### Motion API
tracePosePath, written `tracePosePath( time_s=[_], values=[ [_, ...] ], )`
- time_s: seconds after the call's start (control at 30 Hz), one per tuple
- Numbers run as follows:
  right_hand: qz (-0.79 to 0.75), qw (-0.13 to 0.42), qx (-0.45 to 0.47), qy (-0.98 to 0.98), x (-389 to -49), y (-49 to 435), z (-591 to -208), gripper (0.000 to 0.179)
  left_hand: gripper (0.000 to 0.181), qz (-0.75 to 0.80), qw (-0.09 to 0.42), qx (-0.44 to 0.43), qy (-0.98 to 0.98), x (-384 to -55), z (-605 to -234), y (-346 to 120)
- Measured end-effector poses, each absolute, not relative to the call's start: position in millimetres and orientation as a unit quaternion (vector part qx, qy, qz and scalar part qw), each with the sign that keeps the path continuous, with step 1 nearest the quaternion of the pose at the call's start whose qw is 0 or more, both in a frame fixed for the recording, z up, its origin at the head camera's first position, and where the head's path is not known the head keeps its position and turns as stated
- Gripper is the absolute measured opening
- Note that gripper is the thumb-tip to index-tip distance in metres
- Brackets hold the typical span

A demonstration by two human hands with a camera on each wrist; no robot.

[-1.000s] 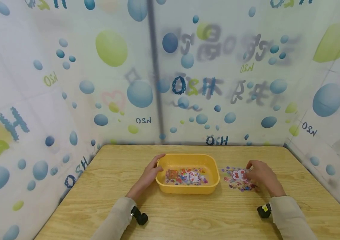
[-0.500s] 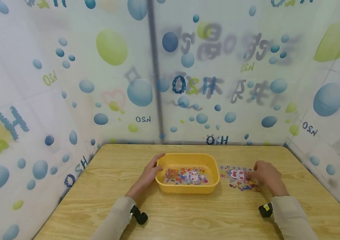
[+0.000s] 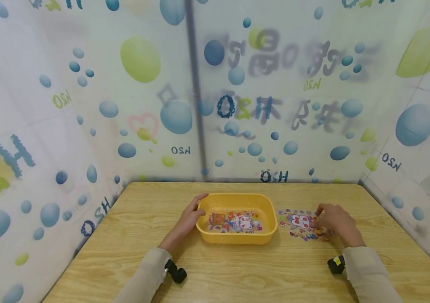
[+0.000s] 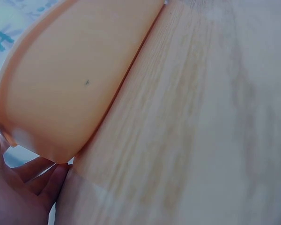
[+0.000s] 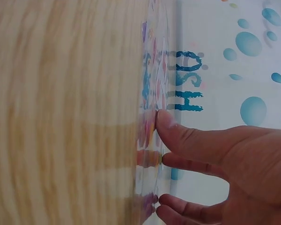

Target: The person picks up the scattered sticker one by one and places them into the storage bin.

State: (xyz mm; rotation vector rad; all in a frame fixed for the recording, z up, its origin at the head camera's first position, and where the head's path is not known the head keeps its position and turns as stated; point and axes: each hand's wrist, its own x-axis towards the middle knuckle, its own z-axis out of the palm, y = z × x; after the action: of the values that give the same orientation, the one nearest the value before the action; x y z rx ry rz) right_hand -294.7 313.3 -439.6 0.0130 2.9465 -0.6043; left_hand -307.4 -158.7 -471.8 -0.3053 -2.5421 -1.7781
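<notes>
Beige-sleeved, the left grip [image 3: 190, 215] pinches the left end of a yellow tub [image 3: 237, 239] near the far edge of the tabletop [image 3: 252, 273]; stickers [image 3: 245, 222] lie inside. Just right of it, toward the far right corner, lies a sticker sheet [image 3: 300, 221]; the right grip [image 3: 337, 221], thumb and fingers spread, touches its right end from above.

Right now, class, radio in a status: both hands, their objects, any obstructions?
Left hand gripping yellow oblong plastic tub at its rim. Right hand touching see-through cartoon-patterned piece beside tub. Nothing seen blocking either.
</notes>
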Motion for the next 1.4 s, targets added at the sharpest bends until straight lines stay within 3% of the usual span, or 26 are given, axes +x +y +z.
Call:
tracePosePath(
  time_s=[0.47, 0.93, 1.2, 1.4],
  values=[
    [-0.190, 0.072, -0.009, 0.979, -300, 310, -440, 0.037, 0.065, -0.568, 0.010, -0.098, -0.817, -309, -473, -159],
    [-0.179, 0.066, -0.052, 0.980, -301, 301, -435, 0.013, 0.066, -0.567, 0.010, -0.095, -0.818, -309, -472, -159],
    [-0.203, 0.046, -0.019, 0.978, -297, 302, -433, 0.035, 0.064, -0.568, 0.007, -0.092, -0.818, -308, -473, -160],
    [-0.250, 0.036, 0.004, 0.968, -296, 313, -433, 0.029, 0.064, -0.568, 0.007, -0.091, -0.818, -309, -473, -160]
  ],
)
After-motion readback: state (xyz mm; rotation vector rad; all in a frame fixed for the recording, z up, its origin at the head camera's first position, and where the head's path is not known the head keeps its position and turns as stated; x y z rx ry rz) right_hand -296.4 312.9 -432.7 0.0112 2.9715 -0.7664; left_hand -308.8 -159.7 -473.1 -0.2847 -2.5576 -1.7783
